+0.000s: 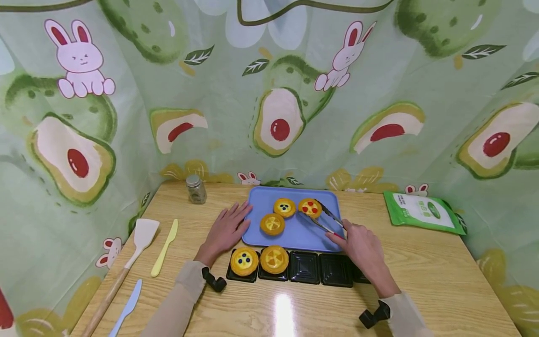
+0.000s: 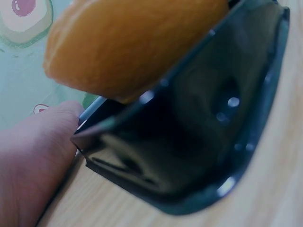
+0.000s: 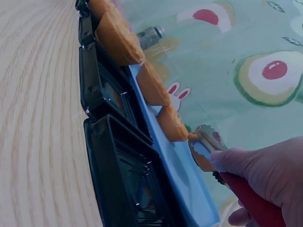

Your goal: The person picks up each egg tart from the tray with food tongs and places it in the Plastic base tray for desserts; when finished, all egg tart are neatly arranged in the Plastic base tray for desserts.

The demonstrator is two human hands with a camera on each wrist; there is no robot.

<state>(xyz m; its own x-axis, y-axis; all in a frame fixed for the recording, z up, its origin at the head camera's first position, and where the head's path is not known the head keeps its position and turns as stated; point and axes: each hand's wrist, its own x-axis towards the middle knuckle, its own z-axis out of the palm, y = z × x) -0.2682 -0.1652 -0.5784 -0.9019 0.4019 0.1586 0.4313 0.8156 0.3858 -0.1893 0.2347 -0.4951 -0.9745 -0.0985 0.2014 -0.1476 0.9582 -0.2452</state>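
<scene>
- While the red-handled tongs (image 3: 253,197) were held in the curled right-hand grip (image 1: 361,245), their tips were spread apart and set to either side of a round golden tart topped with red pieces (image 1: 309,208); whether it was firmly pinched could not be told.
- That red-topped tart was set on the rectangular light-blue tray (image 1: 294,238), toward its far right part, ahead of the right-hand grip and to its left.
- No long axis was offered by the round tart; the tongs were aimed along the same slant, forward and leftward.
- The right-hand grip was placed nearer to it than the left-hand grip (image 1: 227,227), whose fingers were laid out straight, with nothing held, at the tray's left edge.
- To the left of the red-topped tart, a round golden tart dotted with dark blue berries (image 1: 284,208) and a round golden tart with yellow wedges (image 1: 272,225) were set, the latter closer to the tray's near side.
- Along that side, square black plastic holders (image 1: 304,267) were lined up on the pale wooden worktop (image 1: 429,285); the two leftmost were occupied by a blue-dotted tart (image 1: 244,261) and a yellow-wedged tart (image 1: 274,260).
</scene>
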